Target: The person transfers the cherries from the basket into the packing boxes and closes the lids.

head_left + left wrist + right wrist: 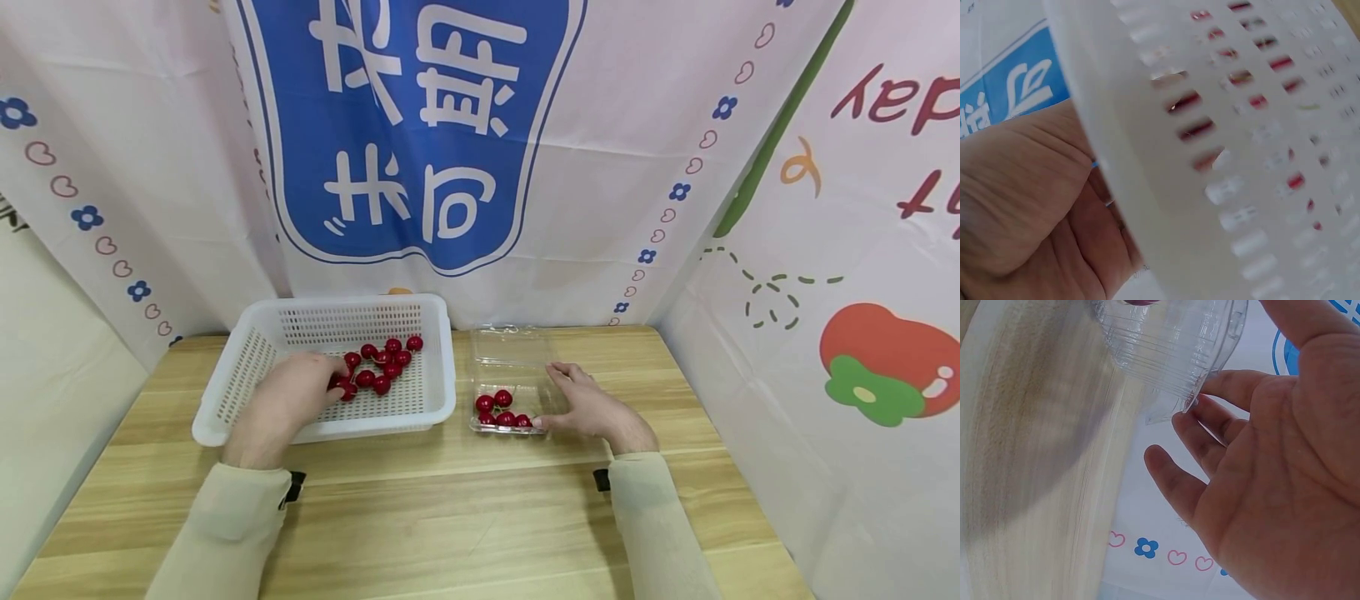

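My left hand reaches over the near wall of a white perforated plastic basket. Its thumb and fingers pinch a red cherry beside a cluster of cherries on the basket floor. In the left wrist view the basket wall partly hides the fingers. A clear plastic clamshell box stands right of the basket with its lid raised at the back. Several cherries lie along its front. My right hand holds the box's right side, thumb at the front corner and fingers farther back.
Both containers stand on a wooden table. A printed cloth hangs just behind them, and another printed cloth borders the right side.
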`<state>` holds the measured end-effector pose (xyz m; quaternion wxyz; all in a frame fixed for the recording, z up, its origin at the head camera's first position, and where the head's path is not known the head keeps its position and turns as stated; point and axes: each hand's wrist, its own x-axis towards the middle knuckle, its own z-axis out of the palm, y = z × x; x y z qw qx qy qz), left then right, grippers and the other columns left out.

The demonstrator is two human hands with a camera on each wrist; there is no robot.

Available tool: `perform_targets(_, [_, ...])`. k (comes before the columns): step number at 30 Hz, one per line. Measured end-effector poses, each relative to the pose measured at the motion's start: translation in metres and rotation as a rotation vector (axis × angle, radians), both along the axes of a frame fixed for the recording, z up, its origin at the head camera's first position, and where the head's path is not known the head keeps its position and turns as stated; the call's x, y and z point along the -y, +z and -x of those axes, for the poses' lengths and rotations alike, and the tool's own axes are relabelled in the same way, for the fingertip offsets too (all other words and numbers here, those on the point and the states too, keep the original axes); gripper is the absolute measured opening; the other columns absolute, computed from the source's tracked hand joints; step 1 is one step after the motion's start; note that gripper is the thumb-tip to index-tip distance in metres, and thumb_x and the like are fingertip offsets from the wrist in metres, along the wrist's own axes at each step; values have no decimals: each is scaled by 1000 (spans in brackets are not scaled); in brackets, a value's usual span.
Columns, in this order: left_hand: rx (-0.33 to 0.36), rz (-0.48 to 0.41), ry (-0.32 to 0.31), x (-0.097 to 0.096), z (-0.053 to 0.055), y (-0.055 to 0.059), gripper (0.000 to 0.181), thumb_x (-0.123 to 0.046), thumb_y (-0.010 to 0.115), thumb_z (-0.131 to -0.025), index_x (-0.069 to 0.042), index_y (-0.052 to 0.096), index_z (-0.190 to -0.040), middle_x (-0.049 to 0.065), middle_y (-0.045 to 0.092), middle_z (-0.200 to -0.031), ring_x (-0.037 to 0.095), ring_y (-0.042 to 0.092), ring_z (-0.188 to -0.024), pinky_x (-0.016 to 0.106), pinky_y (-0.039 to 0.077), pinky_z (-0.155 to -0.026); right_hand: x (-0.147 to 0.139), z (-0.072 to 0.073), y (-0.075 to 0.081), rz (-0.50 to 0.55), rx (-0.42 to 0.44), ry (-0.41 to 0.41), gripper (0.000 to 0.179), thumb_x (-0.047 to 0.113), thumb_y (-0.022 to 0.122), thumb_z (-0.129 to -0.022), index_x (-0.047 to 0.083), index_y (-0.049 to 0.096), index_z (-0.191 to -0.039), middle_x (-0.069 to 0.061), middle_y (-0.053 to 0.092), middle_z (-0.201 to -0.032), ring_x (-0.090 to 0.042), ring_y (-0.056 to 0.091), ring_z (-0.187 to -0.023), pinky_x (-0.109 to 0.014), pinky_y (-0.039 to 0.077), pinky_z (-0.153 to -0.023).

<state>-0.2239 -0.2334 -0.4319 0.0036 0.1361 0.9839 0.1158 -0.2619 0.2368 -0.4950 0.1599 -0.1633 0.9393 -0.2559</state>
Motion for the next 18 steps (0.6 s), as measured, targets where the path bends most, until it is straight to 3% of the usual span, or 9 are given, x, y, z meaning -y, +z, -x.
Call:
perform_targets(5, [-37,-24,-24,-16,-2,4,13,-8,89,-102,-5,84,-114,10,85,-105,25,76,-91,52,69,-84,0,0,-1,-4,-3,1,114,44,90,-104,2,23,-186,-28,21,-193,-56,23,-180,-75,29,-145])
perform_targets(10, [-75,-61,-54,-29,-4,4,17,-6,89,-102,-4,86,-118,14,87,-113,32,84,-104,55,73,-93,0,1,-1,0,-5,5,114,44,90,-104,2,22,-186,-28,21,-193,-56,23,-180,-75,29,-145])
perform_targets(18, [-115,-71,-107,-49,-2,3,12,-5,89,-102,-4,86,-113,11,85,-104,29,82,-99,52,72,-93,-1,1,-2,15,-3,5,115,45,90,-104,3,22,-186,-29,21,-193,-56,23,-179,-75,29,-145])
